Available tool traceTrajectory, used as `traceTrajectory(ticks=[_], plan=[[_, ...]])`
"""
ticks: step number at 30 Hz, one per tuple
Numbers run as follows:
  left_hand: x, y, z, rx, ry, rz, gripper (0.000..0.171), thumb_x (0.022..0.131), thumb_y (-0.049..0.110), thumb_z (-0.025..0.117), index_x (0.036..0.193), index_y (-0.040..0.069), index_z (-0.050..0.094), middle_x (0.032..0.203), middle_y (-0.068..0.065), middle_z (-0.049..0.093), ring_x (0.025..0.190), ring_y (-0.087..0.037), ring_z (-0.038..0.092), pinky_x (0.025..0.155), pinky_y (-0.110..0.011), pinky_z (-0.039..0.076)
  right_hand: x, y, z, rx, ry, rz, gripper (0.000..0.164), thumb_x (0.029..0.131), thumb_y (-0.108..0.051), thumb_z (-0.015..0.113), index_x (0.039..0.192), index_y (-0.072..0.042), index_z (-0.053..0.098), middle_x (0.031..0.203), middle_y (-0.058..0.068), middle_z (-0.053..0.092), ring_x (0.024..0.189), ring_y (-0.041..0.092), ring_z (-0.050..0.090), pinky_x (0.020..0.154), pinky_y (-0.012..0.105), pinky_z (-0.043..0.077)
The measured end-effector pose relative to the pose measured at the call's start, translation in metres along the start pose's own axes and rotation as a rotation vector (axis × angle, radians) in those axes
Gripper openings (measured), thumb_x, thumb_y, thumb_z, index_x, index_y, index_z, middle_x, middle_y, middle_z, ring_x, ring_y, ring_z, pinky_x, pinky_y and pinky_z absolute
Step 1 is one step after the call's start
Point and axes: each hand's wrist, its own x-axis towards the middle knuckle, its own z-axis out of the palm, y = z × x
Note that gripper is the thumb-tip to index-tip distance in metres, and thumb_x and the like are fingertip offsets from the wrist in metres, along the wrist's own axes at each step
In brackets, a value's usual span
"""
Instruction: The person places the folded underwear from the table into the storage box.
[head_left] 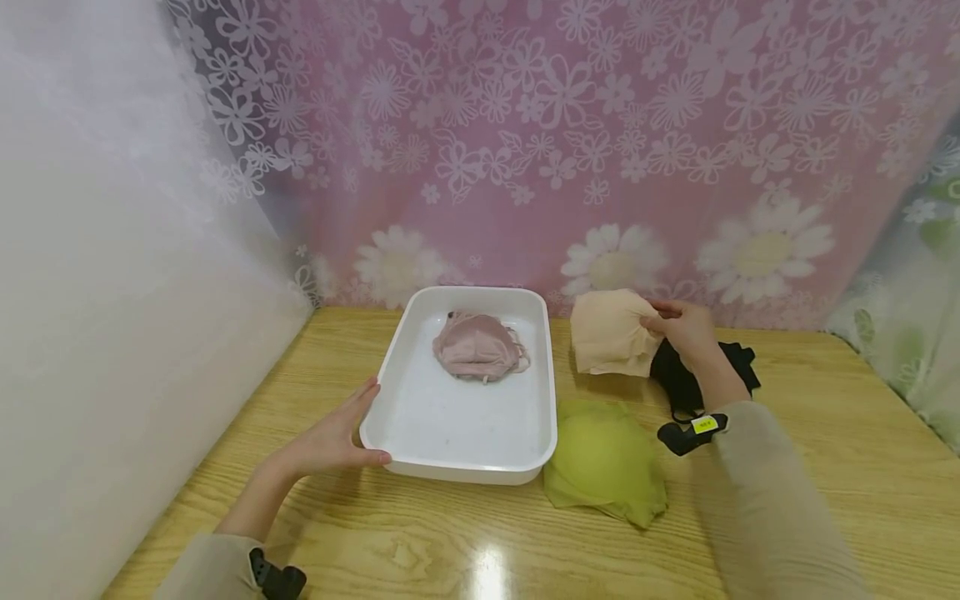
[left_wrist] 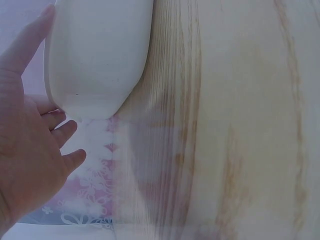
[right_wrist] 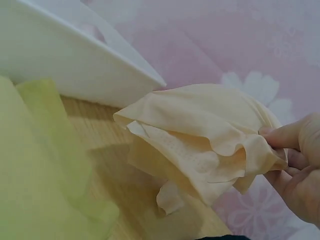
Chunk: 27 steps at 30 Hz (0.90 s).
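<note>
A wooden bench [head_left: 360,542] carries a white tray [head_left: 457,433]. The yellow-green garment [head_left: 606,462] lies just beside the tray's near right corner. The beige garment [head_left: 611,333] is held up right of the tray, partly above the black garment [head_left: 678,379]; the pink garment [head_left: 476,346] sits inside the tray. The left hand [head_left: 330,437] is spread against the tray's near left corner. The right hand's [head_left: 686,329] grip pinches one edge of the beige garment — so its loose folds could droop and snag the black one, or slip free — and uneven left-hand pressure might skid the tray.
</note>
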Motion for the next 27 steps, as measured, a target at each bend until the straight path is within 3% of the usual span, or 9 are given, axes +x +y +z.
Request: traceTrajectory(ticks=[6,12,20,27], plan=[[0.0,-0.001,0.001,-0.007,0.004,0.0,0.107,0.076,0.044,0.074,0.145,-0.008,0.011,0.153,-0.021,0.005,0.138,-0.039,0.007,0.105,-0.058,0.016,-0.003,-0.018,0.002,0.128,-0.036,-0.019,0.058,0.09,-0.016,0.062,0.138,0.006,0.037,0.106,-0.001,0.049,0.085,-0.002,0.053,0.075,0.013,0.047],[0.0,-0.002,0.001,-0.012,0.001,0.001,0.107,0.076,0.044,0.073,0.146,-0.007,0.01,0.153,-0.02,0.003,0.138,-0.039,0.006,0.105,-0.059,0.015,-0.006,-0.044,0.014,0.19,-0.066,-0.05,0.061,0.089,-0.018,0.064,0.139,0.003,0.038,0.102,-0.007,0.053,0.088,-0.001,0.056,0.073,0.014,0.048],[0.002,-0.001,-0.001,-0.01,0.003,0.001,0.107,0.076,0.044,0.073,0.146,-0.007,0.01,0.154,-0.018,0.003,0.138,-0.038,0.006,0.106,-0.057,0.015,-0.012,-0.081,0.041,0.423,-0.14,-0.134,0.046,0.085,-0.006,0.067,0.127,0.004,0.05,0.092,-0.005,0.063,0.085,0.007,0.06,0.072,0.016,0.049],[0.001,-0.002,0.0,-0.016,0.003,0.002,0.107,0.076,0.044,0.074,0.145,-0.007,0.01,0.153,-0.02,0.004,0.138,-0.039,0.007,0.106,-0.058,0.016,-0.019,-0.09,0.071,0.471,-0.238,-0.139,0.027,0.085,-0.001,0.065,0.111,-0.008,0.058,0.089,-0.008,0.066,0.085,0.008,0.06,0.074,0.018,0.048]])
